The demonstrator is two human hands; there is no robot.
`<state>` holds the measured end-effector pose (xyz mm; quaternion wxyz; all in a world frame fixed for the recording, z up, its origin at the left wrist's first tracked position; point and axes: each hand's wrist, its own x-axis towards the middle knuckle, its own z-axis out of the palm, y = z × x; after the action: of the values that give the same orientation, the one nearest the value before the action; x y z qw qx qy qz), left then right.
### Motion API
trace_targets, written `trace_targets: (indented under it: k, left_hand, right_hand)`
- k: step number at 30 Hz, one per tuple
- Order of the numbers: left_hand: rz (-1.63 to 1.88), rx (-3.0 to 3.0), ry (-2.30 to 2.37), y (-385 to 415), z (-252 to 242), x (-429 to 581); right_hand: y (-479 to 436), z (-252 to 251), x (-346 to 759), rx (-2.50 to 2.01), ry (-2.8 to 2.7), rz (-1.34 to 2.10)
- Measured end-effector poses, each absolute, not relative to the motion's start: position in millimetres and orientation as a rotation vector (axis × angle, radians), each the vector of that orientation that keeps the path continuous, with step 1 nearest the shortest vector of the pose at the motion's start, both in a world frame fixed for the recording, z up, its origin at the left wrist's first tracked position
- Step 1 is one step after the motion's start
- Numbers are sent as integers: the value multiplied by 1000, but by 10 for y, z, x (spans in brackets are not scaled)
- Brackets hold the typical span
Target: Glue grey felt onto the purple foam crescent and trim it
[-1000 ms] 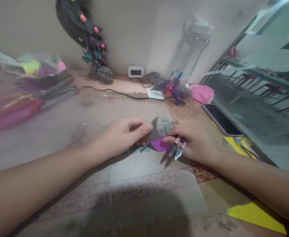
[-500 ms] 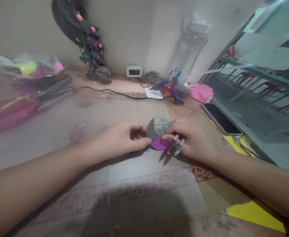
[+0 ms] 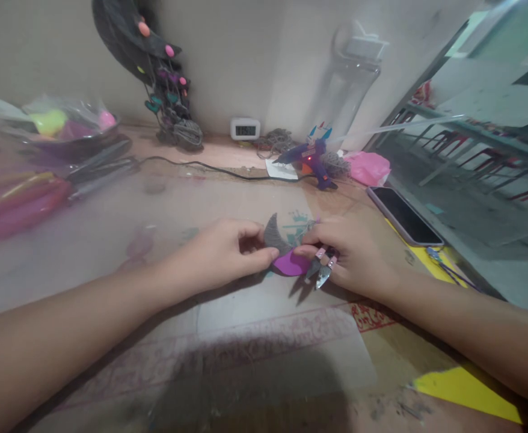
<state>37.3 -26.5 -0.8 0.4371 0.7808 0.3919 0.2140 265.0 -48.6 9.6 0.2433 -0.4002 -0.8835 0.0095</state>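
A small crescent (image 3: 275, 234), its upper part wound with grey yarn and its lower part bare purple, is held between my hands above the table. My left hand (image 3: 228, 249) pinches its grey side between thumb and fingers. At the purple end, my right hand (image 3: 343, 249) has thumb and forefinger pressed together, with a bit of grey yarn beside the forefinger. The same hand keeps a pair of thread snips (image 3: 322, 267) in its curled fingers, metal blades pointing down toward the table.
A glue gun (image 3: 311, 157) with a lit red light stands at the back, its black cord running left. A phone (image 3: 406, 216) lies at the right edge. Behind are a small digital clock (image 3: 245, 128), a clear bottle (image 3: 347, 90) and a pink bag (image 3: 368, 168). Scissors (image 3: 24, 198) lie left.
The crescent has tilted slightly, its grey tip moving a little left and up. Both hands keep their hold with only small shifts.
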Motion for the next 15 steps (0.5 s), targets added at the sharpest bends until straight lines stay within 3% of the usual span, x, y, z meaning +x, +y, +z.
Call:
trace_targets:
  k: [15]
  left_hand:
    - [526,1809,942,-248,9,369]
  right_hand:
    - [-464,108,2667,-1170,-2389,151]
